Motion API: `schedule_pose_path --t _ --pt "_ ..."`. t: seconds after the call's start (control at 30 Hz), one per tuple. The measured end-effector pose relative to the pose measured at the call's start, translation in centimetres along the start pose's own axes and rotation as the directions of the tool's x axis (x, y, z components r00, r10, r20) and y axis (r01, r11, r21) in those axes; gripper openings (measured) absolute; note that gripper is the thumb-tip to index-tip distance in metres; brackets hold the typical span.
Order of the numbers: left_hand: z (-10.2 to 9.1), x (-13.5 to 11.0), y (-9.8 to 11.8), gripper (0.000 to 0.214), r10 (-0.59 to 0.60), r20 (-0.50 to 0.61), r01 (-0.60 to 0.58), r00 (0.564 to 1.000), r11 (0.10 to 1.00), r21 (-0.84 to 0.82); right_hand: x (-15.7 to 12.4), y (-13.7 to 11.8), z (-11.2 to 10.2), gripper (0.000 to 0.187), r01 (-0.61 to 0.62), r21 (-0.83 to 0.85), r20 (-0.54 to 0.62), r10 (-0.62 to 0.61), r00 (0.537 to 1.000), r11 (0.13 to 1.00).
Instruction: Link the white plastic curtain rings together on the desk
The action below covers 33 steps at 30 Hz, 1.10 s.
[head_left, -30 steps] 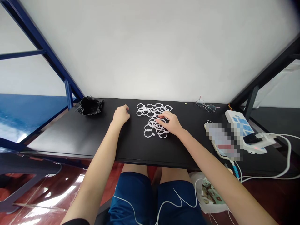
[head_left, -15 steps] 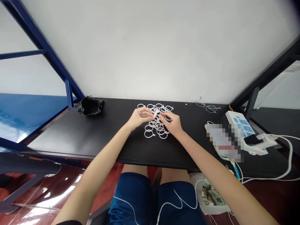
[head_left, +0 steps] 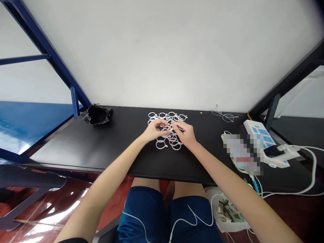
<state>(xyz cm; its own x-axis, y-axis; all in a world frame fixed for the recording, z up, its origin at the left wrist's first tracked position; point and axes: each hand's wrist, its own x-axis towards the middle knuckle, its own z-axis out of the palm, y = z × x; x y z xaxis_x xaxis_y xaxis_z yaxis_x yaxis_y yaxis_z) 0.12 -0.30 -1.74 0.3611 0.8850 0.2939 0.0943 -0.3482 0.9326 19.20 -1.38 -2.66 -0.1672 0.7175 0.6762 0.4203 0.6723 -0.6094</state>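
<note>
Head view: left hand (head_left: 152, 131) has spread thumb from fingers since half a second ago; half open, can't tell if gripping. Right hand (head_left: 186, 132) pinches a white ring (head_left: 170, 127) between the hands. Other rings (head_left: 169, 136) lie beneath and around both.

1. I have the left forearm (head_left: 111, 179) angled toward one o'clock, the right forearm (head_left: 227, 175) toward ten.
2. My left hand (head_left: 152, 131) curves, thumb and fingers parted, toward three.
3. My right hand (head_left: 187, 134) is pinched, fingertips toward ten.
</note>
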Motion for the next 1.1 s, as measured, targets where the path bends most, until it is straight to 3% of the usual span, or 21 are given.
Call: schedule_pose_path --t 0.07,0.3,0.57,0.77,1.1 --pt "0.1 0.0 0.0 0.044 0.006 -0.022 -0.005 1.0 0.999 0.05 0.0 -0.1 0.0 0.024 0.021 -0.001 -0.014 -0.021 1.0 1.0" --pt "0.2 -0.2 -0.2 0.055 0.033 0.098 -0.033 0.995 0.999 0.007 -0.3 -0.5 0.2 0.029 0.058 -0.023 0.026 -0.058 0.998 0.998" --pt "-0.3 -0.2 0.7 0.041 0.054 0.107 -0.054 0.993 0.999 -0.01 -0.2 -0.6 -0.2 0.025 0.056 -0.096 0.071 -0.049 0.996 0.994" --pt "-0.4 -0.2 0.4 0.042 -0.022 0.121 0.037 0.992 0.992 -0.122 -0.4 -0.5 -0.3 0.047 0.064 -0.15 0.215 -0.03 0.976 0.987" --pt "-0.1 -0.4 1.0 0.038 -0.121 0.223 0.168 0.967 0.965 -0.204 -0.6 -1.0 0.0 0.046 0.065 -0.106 0.188 -0.044 0.981 0.992"
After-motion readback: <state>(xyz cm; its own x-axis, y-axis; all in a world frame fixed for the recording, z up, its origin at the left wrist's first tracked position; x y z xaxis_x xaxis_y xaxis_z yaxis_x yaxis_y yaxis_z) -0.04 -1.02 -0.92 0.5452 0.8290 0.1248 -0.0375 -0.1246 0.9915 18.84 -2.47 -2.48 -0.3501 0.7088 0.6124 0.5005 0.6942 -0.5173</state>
